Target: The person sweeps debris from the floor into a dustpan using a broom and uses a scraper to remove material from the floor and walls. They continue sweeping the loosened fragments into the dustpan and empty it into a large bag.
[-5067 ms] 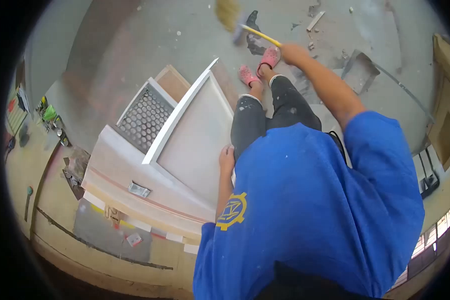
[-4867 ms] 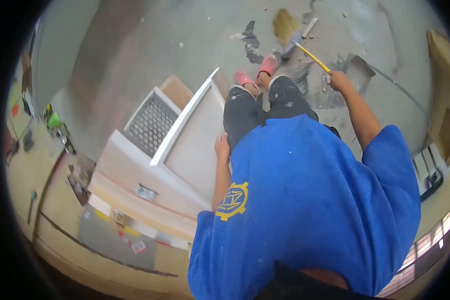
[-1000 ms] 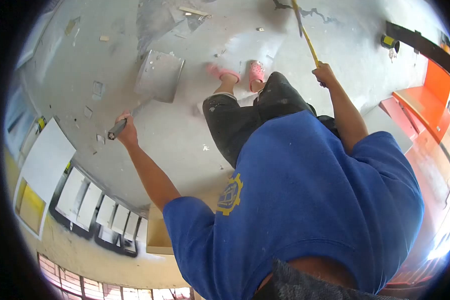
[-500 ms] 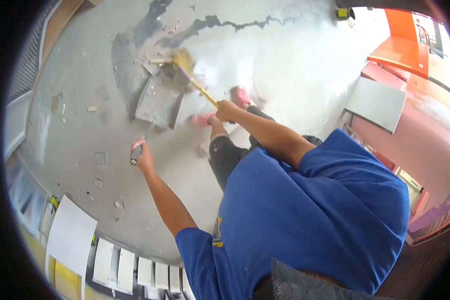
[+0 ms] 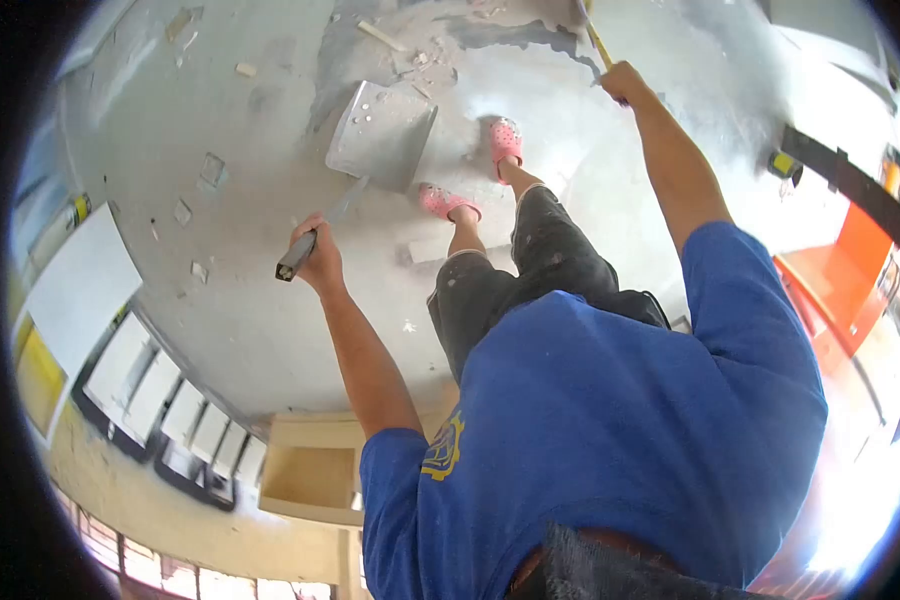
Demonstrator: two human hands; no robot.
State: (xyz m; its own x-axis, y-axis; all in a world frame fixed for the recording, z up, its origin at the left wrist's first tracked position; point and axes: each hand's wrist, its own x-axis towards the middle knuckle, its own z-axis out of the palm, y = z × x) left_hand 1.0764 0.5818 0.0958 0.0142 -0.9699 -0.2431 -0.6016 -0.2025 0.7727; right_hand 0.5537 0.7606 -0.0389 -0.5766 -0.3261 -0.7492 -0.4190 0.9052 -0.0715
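My left hand (image 5: pixel 317 257) is wrapped round the grey handle of a dustpan (image 5: pixel 382 132), whose pan rests on the floor in front of my feet with a few small bits in it. Far out to the right, my right hand (image 5: pixel 622 84) grips the yellow stick of a broom (image 5: pixel 597 42). The broom's head lies beyond the top edge of the view. Small debris (image 5: pixel 422 62) and a pale strip (image 5: pixel 381 37) lie on the floor just past the pan.
Pink clogs (image 5: pixel 505 140) are on my feet. White panels (image 5: pixel 83 290) stand at the left, with a cream cabinet (image 5: pixel 310 476) at lower left. An orange table (image 5: pixel 832 270) is at the right, near a dark beam (image 5: pixel 855 190). Flat scraps (image 5: pixel 212 169) dot the floor.
My right hand has swung the broom away from the dustpan, up and to the right. The view has turned; my left hand still holds the dustpan, whose debris now lies mostly beyond its edge.
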